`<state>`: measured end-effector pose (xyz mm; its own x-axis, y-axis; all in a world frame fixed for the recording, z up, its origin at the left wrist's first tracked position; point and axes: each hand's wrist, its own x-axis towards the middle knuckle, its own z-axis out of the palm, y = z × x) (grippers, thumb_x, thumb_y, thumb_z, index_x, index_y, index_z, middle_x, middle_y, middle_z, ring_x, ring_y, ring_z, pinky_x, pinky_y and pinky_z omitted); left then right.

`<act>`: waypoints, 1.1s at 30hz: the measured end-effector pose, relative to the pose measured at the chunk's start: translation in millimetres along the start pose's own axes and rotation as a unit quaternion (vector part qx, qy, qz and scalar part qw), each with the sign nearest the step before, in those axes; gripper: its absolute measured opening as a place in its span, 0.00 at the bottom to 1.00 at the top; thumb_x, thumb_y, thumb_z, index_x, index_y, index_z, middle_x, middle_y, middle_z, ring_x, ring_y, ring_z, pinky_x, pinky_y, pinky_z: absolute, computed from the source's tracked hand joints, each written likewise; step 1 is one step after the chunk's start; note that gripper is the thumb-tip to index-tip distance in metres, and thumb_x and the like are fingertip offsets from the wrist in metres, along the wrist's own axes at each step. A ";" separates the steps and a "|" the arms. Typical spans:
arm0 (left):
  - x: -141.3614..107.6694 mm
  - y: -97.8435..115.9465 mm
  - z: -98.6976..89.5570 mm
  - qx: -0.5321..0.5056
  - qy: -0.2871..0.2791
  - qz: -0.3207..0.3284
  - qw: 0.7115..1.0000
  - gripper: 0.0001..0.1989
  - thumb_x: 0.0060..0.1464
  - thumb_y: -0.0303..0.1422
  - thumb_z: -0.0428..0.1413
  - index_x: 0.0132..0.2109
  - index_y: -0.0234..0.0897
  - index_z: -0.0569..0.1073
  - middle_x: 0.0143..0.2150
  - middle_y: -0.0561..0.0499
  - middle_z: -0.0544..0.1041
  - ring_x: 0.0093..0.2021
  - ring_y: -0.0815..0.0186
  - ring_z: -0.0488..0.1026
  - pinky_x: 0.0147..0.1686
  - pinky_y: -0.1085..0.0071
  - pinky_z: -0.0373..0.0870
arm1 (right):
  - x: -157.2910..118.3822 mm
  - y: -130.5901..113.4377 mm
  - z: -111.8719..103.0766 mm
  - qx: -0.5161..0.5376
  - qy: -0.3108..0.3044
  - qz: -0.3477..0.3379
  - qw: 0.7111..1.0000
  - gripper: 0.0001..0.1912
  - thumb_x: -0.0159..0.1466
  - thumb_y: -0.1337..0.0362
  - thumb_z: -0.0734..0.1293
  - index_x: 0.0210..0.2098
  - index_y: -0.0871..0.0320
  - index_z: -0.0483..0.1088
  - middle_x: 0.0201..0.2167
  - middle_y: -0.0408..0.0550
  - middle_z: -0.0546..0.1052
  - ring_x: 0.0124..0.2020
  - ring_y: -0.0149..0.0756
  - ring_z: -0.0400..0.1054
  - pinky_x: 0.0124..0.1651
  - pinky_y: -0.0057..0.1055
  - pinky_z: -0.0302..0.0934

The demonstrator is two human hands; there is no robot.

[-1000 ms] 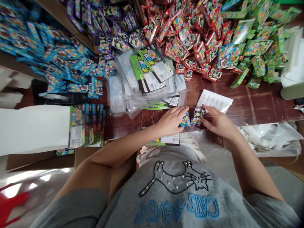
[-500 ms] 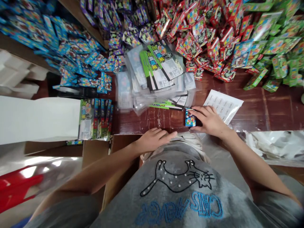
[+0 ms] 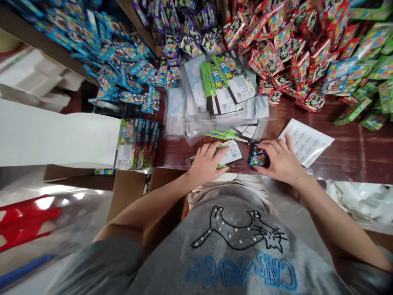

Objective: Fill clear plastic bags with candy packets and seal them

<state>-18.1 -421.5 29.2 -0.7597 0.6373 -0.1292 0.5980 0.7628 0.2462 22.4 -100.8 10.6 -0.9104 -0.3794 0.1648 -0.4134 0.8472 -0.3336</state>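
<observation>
My left hand (image 3: pixel 206 163) is at the table's front edge, its fingers and thumb closed over the left end of a printed plastic bag (image 3: pixel 235 152). The bag lies tilted, with a white label panel and green at its lower edge. My right hand (image 3: pixel 281 160) grips a small blue box (image 3: pixel 258 155) between thumb and fingers, just right of the bag. Beyond both hands lies a loose pile of printed plastic bags (image 3: pixel 235 88), green and black with white panels. Beside my right hand is a white sticker sheet (image 3: pixel 302 141).
Heaps of blue packets (image 3: pixel 123 61), purple packets (image 3: pixel 193 43), red packets (image 3: pixel 285 45) and green packets (image 3: pixel 353 110) line the back. At left, a white carton flap (image 3: pixel 58 139) adjoins a row of filled printed bags (image 3: pixel 125 143). A tape roll (image 3: pixel 107 106) sits behind it.
A printed bag now lies under my left hand, which rested on the table's front edge before. My right hand still holds the blue box, now slightly turned. The whole view has shifted.
</observation>
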 end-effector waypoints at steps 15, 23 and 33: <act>10.9 -28.3 2.4 -0.052 -0.009 0.124 0.991 0.41 0.64 0.43 0.65 0.78 0.33 0.64 0.74 0.34 0.70 0.71 0.41 0.65 0.72 0.48 0.61 | -12.6 -20.5 16.2 0.088 -0.027 -0.063 0.994 0.35 0.73 0.46 0.71 0.72 0.54 0.66 0.69 0.62 0.75 0.68 0.59 0.70 0.80 0.71 0.48; 15.5 -35.8 2.4 -0.054 -0.067 0.167 0.982 0.43 0.64 0.45 0.65 0.79 0.36 0.62 0.75 0.37 0.70 0.72 0.43 0.65 0.71 0.48 0.60 | -21.0 -1.4 -8.4 0.119 -0.064 -0.054 0.989 0.50 0.72 0.48 0.71 0.83 0.52 0.44 0.83 0.65 0.51 0.82 0.62 0.50 0.79 0.74 0.48; 25.5 -16.5 9.9 -0.078 -0.019 0.150 0.985 0.42 0.64 0.48 0.65 0.78 0.37 0.65 0.74 0.37 0.72 0.71 0.43 0.67 0.70 0.49 0.61 | -16.5 24.7 -26.7 0.048 -0.088 -0.033 0.994 0.35 0.70 0.47 0.73 0.72 0.50 0.68 0.66 0.56 0.78 0.67 0.61 0.69 0.80 0.78 0.34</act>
<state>-44.8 -416.8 12.3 -0.5432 0.8372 -0.0634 0.7449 0.5154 0.4237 27.6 -63.7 24.4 -0.8660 -0.4993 0.0275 -0.4642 0.7822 -0.4155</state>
